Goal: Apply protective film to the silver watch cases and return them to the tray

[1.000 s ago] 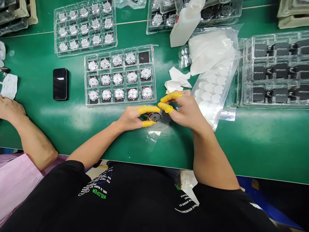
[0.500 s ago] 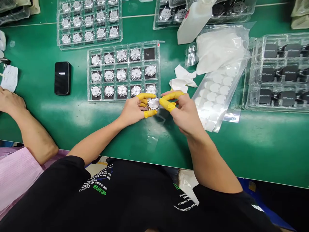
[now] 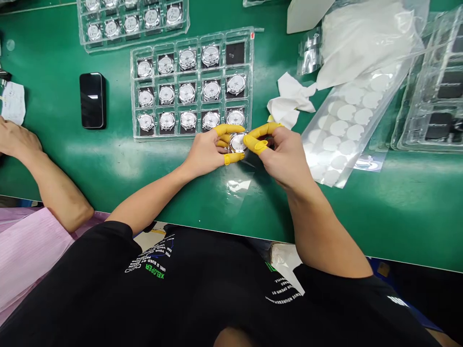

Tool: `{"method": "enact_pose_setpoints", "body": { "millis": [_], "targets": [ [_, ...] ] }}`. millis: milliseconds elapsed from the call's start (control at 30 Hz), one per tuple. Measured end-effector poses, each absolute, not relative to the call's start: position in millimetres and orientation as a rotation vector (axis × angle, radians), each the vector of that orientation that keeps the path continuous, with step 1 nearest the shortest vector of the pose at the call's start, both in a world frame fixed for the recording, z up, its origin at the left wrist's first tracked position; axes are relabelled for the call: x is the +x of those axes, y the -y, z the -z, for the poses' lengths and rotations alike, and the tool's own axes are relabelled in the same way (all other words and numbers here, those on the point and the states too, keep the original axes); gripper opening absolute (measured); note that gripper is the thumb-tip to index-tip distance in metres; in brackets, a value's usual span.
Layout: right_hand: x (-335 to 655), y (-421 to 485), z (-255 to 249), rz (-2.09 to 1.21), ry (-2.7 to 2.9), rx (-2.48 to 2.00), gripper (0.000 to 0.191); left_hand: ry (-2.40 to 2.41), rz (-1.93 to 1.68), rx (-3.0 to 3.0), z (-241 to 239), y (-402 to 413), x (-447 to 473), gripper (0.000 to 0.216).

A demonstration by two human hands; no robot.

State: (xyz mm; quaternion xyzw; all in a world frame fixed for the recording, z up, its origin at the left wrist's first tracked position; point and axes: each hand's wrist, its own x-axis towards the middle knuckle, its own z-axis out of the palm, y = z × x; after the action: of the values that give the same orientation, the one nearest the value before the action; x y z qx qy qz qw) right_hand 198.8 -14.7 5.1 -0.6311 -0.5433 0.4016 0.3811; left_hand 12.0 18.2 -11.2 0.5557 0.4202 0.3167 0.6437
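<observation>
Left hand [image 3: 204,156] and right hand [image 3: 284,156] close together

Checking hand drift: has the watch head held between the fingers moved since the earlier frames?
Yes. The watch head, pinched between the left hand and right hand, has moved toward the plastic tray, from clear of its near edge to right at it.

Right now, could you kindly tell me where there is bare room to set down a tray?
The widest free patch of green mat lies right of the sheet of white discs, below the clear tray. Another runs below the watch tray, left of the left hand. It is crowded around the watch and tissue.
</observation>
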Motion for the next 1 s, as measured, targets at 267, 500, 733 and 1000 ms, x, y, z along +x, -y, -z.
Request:
{"method": "enact_pose_setpoints", "body": {
  "millis": [267,500,733,1000],
  "targets": [
    [196.9,15.7,-6.7,-0.985,1.414,-1.645,0.028,-0.968,-0.718,1.289,11.2,-17.2,11.0,0.063],
    [196.0,16.5,-11.9,-0.927,1.455,-1.694,0.029,-0.969,-0.715,1.264,12.6,-16.8,11.8,0.064],
    [194.9,17.1,-12.8,-0.883,1.478,-1.7,0.024,-0.984,-0.714,1.273,9.7,-16.4,11.9,0.062],
    [195.7,16.7,-11.0,-0.832,1.5,-1.687,0.022,-0.99,-0.705,1.274,9.3,-16.6,11.4,0.063]
  ]
}}
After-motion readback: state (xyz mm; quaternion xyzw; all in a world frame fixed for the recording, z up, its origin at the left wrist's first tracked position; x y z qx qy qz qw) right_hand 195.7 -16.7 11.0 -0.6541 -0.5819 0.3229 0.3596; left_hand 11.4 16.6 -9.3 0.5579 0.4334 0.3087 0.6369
